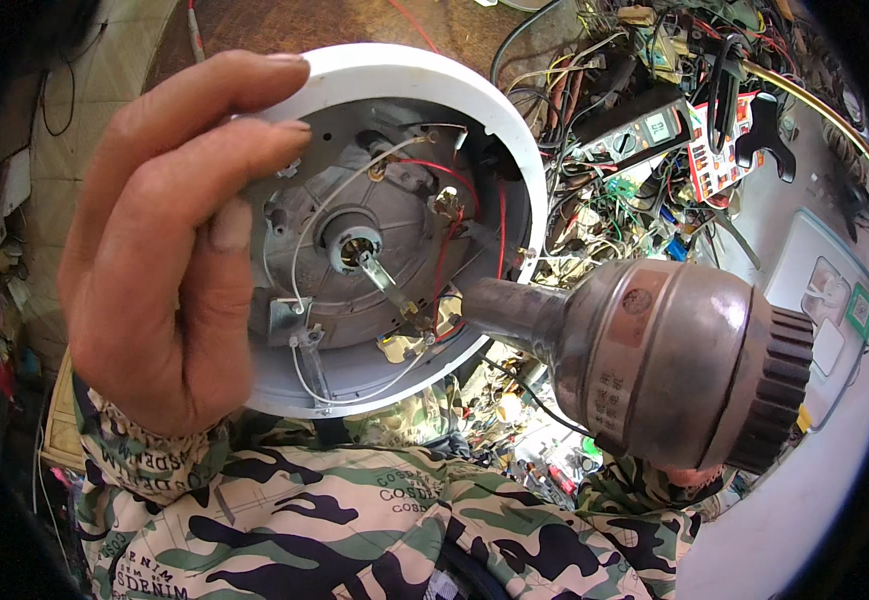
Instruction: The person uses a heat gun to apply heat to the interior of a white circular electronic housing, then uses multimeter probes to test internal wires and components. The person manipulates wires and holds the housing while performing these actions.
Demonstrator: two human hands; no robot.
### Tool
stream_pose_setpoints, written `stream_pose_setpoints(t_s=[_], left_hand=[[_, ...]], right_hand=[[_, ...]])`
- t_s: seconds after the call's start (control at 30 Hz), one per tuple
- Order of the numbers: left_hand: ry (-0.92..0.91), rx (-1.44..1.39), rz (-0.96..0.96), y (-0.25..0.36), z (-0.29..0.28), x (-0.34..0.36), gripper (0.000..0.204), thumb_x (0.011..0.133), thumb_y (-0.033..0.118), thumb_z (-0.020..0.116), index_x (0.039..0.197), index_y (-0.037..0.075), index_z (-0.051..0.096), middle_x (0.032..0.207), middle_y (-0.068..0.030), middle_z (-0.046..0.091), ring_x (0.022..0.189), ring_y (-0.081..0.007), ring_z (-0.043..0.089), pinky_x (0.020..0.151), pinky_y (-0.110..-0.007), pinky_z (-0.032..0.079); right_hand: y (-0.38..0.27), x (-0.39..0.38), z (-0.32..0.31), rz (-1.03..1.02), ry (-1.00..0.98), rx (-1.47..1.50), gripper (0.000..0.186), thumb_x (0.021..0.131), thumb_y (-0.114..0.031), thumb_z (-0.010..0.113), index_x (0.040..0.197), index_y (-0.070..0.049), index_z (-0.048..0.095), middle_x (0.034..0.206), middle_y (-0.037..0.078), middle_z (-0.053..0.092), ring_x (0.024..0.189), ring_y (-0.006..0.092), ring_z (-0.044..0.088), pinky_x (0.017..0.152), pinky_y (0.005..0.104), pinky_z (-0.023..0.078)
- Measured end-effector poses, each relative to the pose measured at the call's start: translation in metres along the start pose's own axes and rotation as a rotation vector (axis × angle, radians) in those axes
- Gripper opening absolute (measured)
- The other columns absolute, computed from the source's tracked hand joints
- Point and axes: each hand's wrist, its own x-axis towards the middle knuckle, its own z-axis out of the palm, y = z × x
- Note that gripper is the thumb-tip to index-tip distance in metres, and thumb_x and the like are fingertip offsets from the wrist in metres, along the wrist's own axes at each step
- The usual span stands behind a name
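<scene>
White rims the round housing [409, 72] in the middle of the head view, its open side up, leaving the red wires [442, 258] reachable. Left hand [144, 275] curls over its left side, perhaps steadying it; I cannot tell whether it grips. From the right, a metal blower [689, 365] aims its nozzle [509, 310] inward, mostly hiding the right hand [692, 478], whose grip I cannot tell.

My left hand [159, 300] is at left, fingers [209, 90] bent, tips pointing right; my right hand [692, 477] low right, mostly hidden.
</scene>
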Motion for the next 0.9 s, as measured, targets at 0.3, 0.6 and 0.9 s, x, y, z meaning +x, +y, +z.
stream_pose_setpoints(t_s=[0.3,0.6,0.9], left_hand=[[0.009,0.018,-0.039,0.005,-0.003,-0.007,0.029,0.104,0.001,0.046,0.124,-0.006,0.066,0.138,-0.0302,0.061,0.128,-0.0387,0.063,0.110,-0.045,0.048],[0.056,-0.005,0.022,-0.002,0.001,-0.008,0.028,0.102,-0.002,0.048,0.121,-0.009,0.066,0.136,-0.0309,0.062,0.124,-0.0384,0.065,0.108,-0.042,0.050],[0.121,0.048,0.108,-0.009,0.008,-0.002,0.025,0.102,-0.005,0.049,0.119,-0.007,0.067,0.132,-0.0261,0.066,0.120,-0.0336,0.068,0.103,-0.038,0.052]], right_hand=[[0.005,0.010,0.000,0.000,-0.021,0.012,0.053,0.085,-0.015,0.083,0.124,0.008,0.056,0.094,0.018,0.069,0.073,0.0198,0.066,0.061,0.0292,0.053],[-0.002,0.008,0.002,0.000,-0.045,-0.014,0.052,0.085,-0.015,0.083,0.123,0.008,0.056,0.093,0.019,0.069,0.070,0.0201,0.066,0.058,0.0293,0.053],[-0.014,0.002,0.003,-0.025,-0.065,-0.059,0.051,0.085,-0.015,0.083,0.122,0.008,0.056,0.092,0.019,0.069,0.067,0.0203,0.065,0.055,0.0295,0.052]])
